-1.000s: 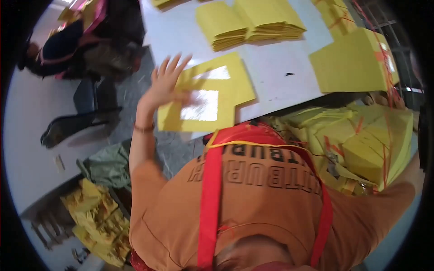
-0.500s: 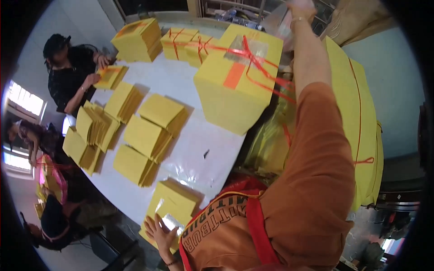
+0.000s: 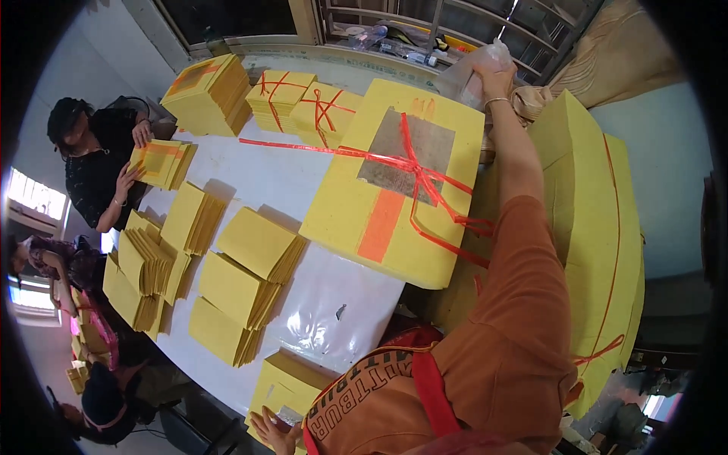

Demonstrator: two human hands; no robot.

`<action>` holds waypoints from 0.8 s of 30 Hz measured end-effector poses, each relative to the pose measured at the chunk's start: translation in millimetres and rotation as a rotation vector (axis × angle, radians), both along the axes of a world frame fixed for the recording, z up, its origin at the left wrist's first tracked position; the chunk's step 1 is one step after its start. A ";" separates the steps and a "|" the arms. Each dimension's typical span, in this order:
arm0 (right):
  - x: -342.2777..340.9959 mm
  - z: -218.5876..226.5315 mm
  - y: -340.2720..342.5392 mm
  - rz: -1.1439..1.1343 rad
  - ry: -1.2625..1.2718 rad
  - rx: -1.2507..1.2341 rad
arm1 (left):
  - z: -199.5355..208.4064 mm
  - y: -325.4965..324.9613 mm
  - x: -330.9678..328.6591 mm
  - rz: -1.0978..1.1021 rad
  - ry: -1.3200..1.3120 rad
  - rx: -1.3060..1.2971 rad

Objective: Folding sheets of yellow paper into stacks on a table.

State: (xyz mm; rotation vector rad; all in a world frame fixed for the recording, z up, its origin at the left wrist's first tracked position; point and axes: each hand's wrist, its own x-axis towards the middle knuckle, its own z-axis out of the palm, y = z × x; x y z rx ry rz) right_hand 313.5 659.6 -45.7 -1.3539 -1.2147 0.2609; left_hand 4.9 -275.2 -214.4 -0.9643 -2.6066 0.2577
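Stretched out to the far right, my right hand (image 3: 497,82) is closed on a crumpled clear plastic bag (image 3: 494,54) beside the window bars. My left hand (image 3: 274,431) rests with fingers apart on a stack of yellow joss paper (image 3: 282,385) at the table's near edge; a silvery patch shows by its fingers. Between my arms stands a large yellow joss paper bundle (image 3: 337,220), tied with red plastic ribbon (image 3: 409,163) and bearing a dull foil square and an orange strip. The ribbon's loose ends trail toward my right arm.
Several folded yellow paper stacks (image 3: 239,284) lie across the white table (image 3: 349,280). Smaller tied bundles (image 3: 282,98) stand at the back. A co-worker (image 3: 102,155) handles paper at the far left. Tall yellow bundles (image 3: 584,250) flank my right arm.
My view has shifted, so the table sits lower in it. The right hand and its plastic bag now show fully. My left hand appears lower, still on the paper stack.
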 end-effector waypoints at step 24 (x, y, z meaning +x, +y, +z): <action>83.1 91.1 54.3 0.582 -0.592 -0.274 | 120.6 70.3 34.8 0.312 -0.818 -0.071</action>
